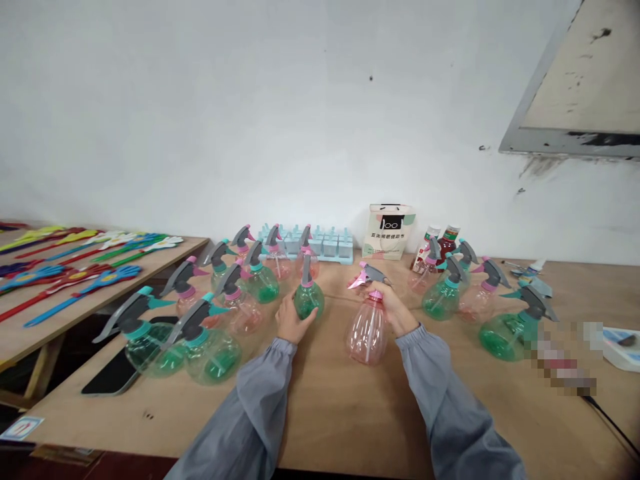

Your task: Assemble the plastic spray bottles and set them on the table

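My left hand [294, 321] is wrapped round the lower left side of a green bottle body [309, 301] with a pink collar, near the middle of the table. To its right, my right hand [393, 303] grips the neck of a pink spray bottle [367, 333], just under its grey and pink trigger head [370, 275]. The pink bottle stands close to the table's front half. Behind the left hand a pink bottle [307, 257] with a grey and pink head is partly hidden by the green one.
Several pink and green spray bottles [213, 357] stand at left, others [503, 337] at right. Behind are a light blue mould tray [330, 248], a paper bag [387, 233] and red bottles [447, 243]. A phone [110, 373] lies left; hand-shaped toys [110, 277] cover another table.
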`<state>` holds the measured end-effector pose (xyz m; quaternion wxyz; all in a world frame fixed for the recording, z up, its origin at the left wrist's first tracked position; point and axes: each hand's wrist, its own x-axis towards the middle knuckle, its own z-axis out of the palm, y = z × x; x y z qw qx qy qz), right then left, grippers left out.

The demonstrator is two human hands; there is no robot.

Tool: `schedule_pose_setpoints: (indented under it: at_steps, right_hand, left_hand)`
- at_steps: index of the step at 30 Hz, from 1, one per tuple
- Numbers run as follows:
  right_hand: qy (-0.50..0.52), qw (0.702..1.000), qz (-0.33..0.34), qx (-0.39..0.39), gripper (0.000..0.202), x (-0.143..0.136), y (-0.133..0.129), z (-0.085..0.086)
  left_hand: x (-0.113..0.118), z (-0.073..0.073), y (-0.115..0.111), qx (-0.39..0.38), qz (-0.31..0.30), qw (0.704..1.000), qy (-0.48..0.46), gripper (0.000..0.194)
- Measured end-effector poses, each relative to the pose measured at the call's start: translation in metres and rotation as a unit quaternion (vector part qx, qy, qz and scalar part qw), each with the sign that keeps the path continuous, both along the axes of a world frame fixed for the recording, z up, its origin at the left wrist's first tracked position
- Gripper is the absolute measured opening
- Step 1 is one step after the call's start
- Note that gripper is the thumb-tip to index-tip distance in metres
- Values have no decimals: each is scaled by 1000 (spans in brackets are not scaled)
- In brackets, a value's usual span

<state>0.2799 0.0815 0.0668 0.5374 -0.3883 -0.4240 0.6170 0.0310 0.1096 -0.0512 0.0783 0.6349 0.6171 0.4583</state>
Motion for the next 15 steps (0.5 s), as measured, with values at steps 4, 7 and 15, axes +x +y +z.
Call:
schedule_pose_setpoints:
  at_steps: [4,7,15]
  right_hand:
    - [-13,1000,-14,-11,11,-1,-4,1]
    - [-19,1000,14,-10,15,0,-5,3]
    - [-14,1000,-21,-18,10,0,-5,2]
  left_hand:
    - [5,4,-3,3,10,1000,-5,75]
    - [6,4,-3,5,9,1000,-4,74]
    - [5,2,-2,10,6,1000,6,74]
